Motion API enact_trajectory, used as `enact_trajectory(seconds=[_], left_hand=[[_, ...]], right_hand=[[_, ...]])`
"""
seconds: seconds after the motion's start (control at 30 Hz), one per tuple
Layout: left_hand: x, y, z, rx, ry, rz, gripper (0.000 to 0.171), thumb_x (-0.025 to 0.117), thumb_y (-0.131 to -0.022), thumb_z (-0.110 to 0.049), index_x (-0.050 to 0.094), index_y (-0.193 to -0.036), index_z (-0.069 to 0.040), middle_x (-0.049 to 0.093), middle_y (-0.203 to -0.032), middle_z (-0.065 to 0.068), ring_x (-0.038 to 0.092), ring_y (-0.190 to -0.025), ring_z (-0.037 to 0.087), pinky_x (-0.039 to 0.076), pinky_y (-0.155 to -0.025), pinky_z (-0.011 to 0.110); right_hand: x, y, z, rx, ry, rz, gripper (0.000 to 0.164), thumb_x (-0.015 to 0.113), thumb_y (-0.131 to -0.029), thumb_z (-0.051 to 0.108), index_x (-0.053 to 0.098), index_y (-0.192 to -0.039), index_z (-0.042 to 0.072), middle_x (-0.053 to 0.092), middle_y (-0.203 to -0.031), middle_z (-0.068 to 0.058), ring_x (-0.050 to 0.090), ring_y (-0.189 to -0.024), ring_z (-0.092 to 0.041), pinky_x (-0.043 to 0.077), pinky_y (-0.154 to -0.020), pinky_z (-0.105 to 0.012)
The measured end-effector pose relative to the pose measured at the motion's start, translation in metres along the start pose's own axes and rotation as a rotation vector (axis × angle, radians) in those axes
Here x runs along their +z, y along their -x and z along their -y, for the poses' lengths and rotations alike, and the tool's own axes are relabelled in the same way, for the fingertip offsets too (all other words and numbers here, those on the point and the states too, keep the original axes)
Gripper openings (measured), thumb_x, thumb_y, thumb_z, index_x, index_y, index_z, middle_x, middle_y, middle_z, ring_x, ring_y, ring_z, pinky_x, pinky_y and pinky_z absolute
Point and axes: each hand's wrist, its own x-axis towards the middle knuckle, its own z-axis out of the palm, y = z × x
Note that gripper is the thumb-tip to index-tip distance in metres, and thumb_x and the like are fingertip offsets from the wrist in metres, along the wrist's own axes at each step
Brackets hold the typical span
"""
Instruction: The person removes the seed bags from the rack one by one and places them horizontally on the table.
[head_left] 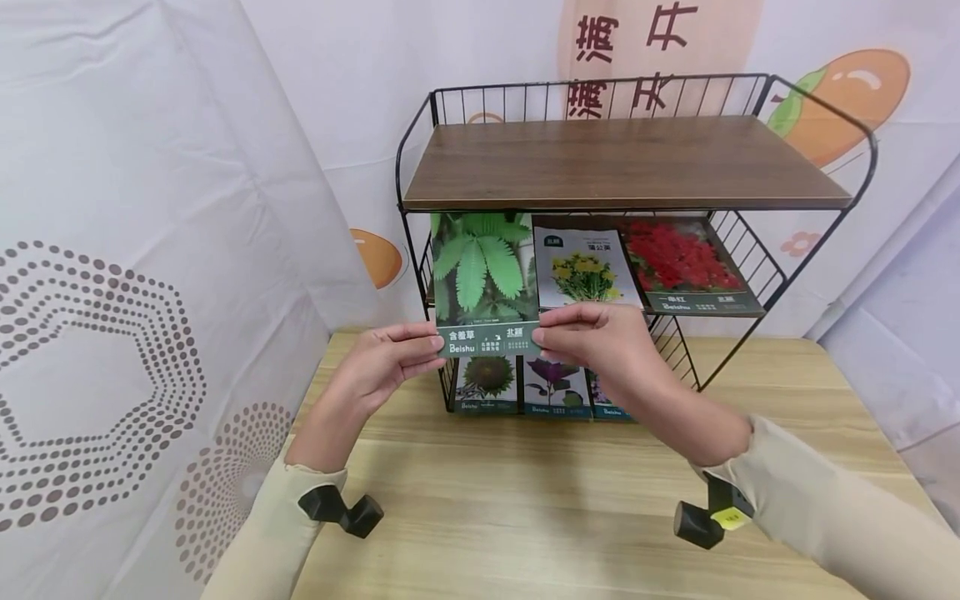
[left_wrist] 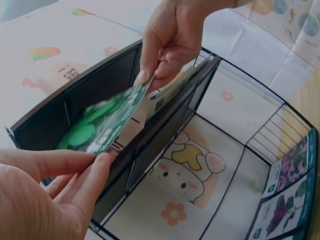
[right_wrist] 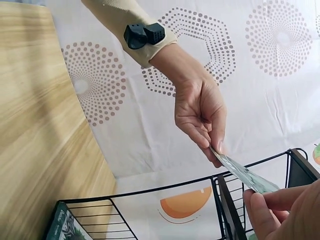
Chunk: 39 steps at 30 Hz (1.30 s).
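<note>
A green seed packet (head_left: 483, 283) with a fern-like leaf picture is held at the left end of the rack's middle shelf, its upper edge just under the top board. My left hand (head_left: 386, 358) pinches its lower left corner between thumb and fingers. At the opposite lower corner my right hand (head_left: 611, 342) pinches it the same way. In the left wrist view the packet (left_wrist: 112, 122) slants into the gap between two shelves. A yellow-flower packet (head_left: 588, 271) lies to the right of it, partly behind my right hand, and a red-flower packet (head_left: 686, 258) lies farther right.
The black wire rack (head_left: 813, 242) has a brown top board (head_left: 615, 162). On the bottom level stand a sunflower packet (head_left: 487, 383), a purple-flower packet (head_left: 557, 386) and one more, partly hidden by my right arm. A wooden table (head_left: 487, 500) carries the rack; patterned curtains hang behind.
</note>
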Motion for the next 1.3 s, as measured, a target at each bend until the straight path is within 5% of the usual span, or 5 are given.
enact_trajectory(seconds=[0.8, 1.3], left_hand=[[-0.038, 0.006, 0.058, -0.052, -0.117, 0.043, 0.032, 0.063, -0.090, 0.013, 0.077, -0.088, -0.016, 0.076, -0.086, -0.001, 0.077, -0.079, 0.013, 0.066, -0.085, 0.029], [-0.065, 0.012, 0.085, -0.071, -0.184, 0.041, 0.026, 0.065, -0.091, 0.010, 0.077, -0.091, -0.014, 0.073, -0.091, -0.004, 0.076, -0.081, 0.012, 0.066, -0.087, 0.029]], right_hand=[[0.025, 0.002, -0.080, -0.031, -0.062, -0.099, 0.021, 0.075, -0.088, -0.005, 0.071, -0.106, -0.012, 0.077, -0.086, 0.003, 0.075, -0.079, -0.010, 0.068, -0.080, -0.029], [0.044, -0.003, -0.125, -0.179, 0.010, -0.108, 0.015, 0.079, -0.086, 0.000, 0.077, -0.099, -0.005, 0.078, -0.092, -0.016, 0.074, -0.076, -0.010, 0.066, -0.077, -0.025]])
